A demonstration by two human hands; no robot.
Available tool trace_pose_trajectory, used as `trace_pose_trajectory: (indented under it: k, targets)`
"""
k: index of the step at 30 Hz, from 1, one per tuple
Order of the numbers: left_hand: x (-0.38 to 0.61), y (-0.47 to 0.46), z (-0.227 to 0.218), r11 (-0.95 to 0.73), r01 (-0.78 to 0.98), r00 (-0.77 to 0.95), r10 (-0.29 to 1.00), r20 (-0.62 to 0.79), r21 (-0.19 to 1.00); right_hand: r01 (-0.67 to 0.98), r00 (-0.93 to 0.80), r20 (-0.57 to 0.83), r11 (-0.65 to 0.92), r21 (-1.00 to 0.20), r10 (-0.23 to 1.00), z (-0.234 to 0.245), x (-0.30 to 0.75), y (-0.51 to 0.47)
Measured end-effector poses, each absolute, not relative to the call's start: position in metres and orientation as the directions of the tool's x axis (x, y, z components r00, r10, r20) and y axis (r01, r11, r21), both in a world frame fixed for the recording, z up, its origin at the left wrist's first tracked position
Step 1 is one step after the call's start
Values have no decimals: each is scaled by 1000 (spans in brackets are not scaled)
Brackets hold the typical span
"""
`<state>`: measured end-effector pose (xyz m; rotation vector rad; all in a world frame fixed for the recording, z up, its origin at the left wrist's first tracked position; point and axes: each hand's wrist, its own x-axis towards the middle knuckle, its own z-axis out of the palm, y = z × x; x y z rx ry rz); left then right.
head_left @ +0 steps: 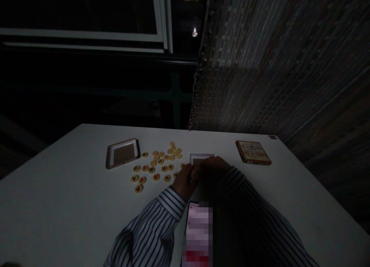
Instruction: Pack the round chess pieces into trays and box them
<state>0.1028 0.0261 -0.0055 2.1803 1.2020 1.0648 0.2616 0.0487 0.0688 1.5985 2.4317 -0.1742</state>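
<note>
Both of my hands meet over a small open box [202, 156] with a pale rim and a brown floor. My left hand [185, 180] is closed at the box's left wall, its fingers partly hidden. Beside it, my right hand [217, 165] curls over the box's right side in deep shadow; what its fingers hold is hidden. Between the hands, one or more round xiangqi pieces [195, 173] show dimly. Left of my left hand, several loose xiangqi pieces [156, 177] lie spread on the white table, some with red or black characters, others blank side up.
An open box part [125, 152] lies at the left of the white table [72, 205]. A closed box with a printed cover [254, 152] lies at the right. A lit phone [199, 224] lies between my forearms. Behind the table hangs a string curtain [260, 66].
</note>
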Motion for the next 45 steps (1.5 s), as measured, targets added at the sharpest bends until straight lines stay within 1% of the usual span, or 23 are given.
trace_pose_trajectory:
  k: [3,9,14,19,24,35,39,45]
  targets:
    - [103,26,-5,-532,509,332,847,416,677,921,-374,-246,390,17,894,68,261,49]
    - [103,27,-9,-517,528,324,856,403,674,920,-368,-254,390,39,895,68,260,49]
    - [102,28,-13,-530,537,333,848,412,656,915,-386,-237,402,21,891,68,261,48]
    - [102,27,-9,-523,518,332,852,405,677,917,-375,-270,397,33,887,69,260,49]
    - [103,26,-4,-518,506,347,855,387,690,916,-378,-265,399,30,887,71,258,48]
    - [103,26,-8,-503,524,317,864,392,687,911,-389,-275,411,25,879,69,261,51]
    - [102,26,-7,-518,515,328,855,401,683,908,-401,-265,418,10,877,69,261,50]
    - [102,27,-8,-530,515,337,848,410,674,915,-383,-258,402,23,887,70,260,49]
